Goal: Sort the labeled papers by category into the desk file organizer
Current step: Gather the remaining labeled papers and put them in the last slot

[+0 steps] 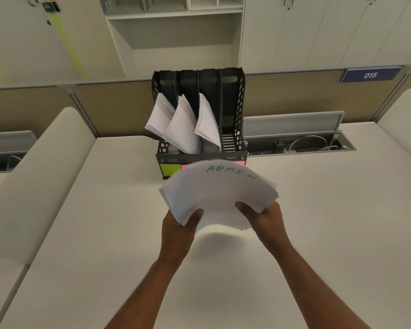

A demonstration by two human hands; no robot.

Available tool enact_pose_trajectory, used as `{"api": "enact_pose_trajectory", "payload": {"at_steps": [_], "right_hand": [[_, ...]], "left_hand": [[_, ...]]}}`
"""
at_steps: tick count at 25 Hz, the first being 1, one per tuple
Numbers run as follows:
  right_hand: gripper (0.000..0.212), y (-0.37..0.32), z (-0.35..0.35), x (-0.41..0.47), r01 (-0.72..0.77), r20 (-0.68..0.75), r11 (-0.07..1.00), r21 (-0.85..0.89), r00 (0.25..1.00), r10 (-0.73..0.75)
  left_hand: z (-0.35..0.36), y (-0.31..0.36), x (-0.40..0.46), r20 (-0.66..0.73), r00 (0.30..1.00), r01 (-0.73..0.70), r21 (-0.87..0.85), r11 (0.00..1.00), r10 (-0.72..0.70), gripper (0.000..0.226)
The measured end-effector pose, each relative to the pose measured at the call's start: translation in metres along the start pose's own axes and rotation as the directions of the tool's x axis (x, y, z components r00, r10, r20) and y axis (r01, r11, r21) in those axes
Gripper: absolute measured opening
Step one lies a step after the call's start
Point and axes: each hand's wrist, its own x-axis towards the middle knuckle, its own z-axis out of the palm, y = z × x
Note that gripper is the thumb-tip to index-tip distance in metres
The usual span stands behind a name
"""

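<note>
Two bare hands hold one stack of white papers (220, 193) above the pale counter (318, 222), just in front of the black desk file organizer (234, 100). Starting at the left, the left hand (179, 224) has its grip pinching the stack's lower left corner, thumb on top of the sheets and the other fingers hidden beneath them. The stack bows upward between the hands, and its sheets are slightly fanned at the edges. The top sheet carries the word "ADMIN" (230, 170) in green handwriting near its far edge. That far edge covers part of the organizer's front lip, where a green sticky note (169, 169) shows at the left; its writing is too faint to read. Slivers of pink notes (236, 163) peek out beside it along the lip.

Behind the stack, the organizer stands upright against the beige partition and has four slots. Its leftmost slot holds a leaning sheaf of papers (158, 115), the second slot holds another sheaf (182, 127), and the third holds one more (207, 122). No paper shows in the rightmost slot (230, 129).

Further right, the right hand (266, 218) has its grip pinching the stack's lower right corner, thumb on top. Beyond it, an open cable tray (301, 143) is sunk into the counter, and a blue sign reading "015" (370, 75) hangs on the partition.
</note>
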Motion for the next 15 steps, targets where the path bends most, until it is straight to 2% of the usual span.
{"api": "enact_pose_trajectory", "payload": {"at_steps": [3,6,8,15], "right_hand": [[0.038,0.015,-0.004,-0.001,-0.046,0.010,0.999,-0.018,0.999,0.046],[0.031,0.020,-0.004,-0.005,-0.036,0.011,0.999,-0.003,0.999,0.036],[0.036,0.021,-0.002,-0.007,-0.044,0.023,0.999,0.003,0.999,0.044],[0.057,0.019,0.001,-0.006,-0.064,0.075,0.995,0.076,0.996,0.058]], "left_hand": [[-0.005,-0.016,-0.006,-0.009,0.999,0.052,0.018,0.999,-0.051,0.043],[-0.006,-0.028,-0.012,-0.026,0.990,0.138,-0.003,0.990,-0.138,0.037],[-0.003,-0.029,-0.014,-0.009,0.985,0.171,-0.017,0.985,-0.171,0.034],[-0.002,-0.031,-0.014,0.077,0.985,0.160,-0.103,0.982,-0.152,0.033]]}}
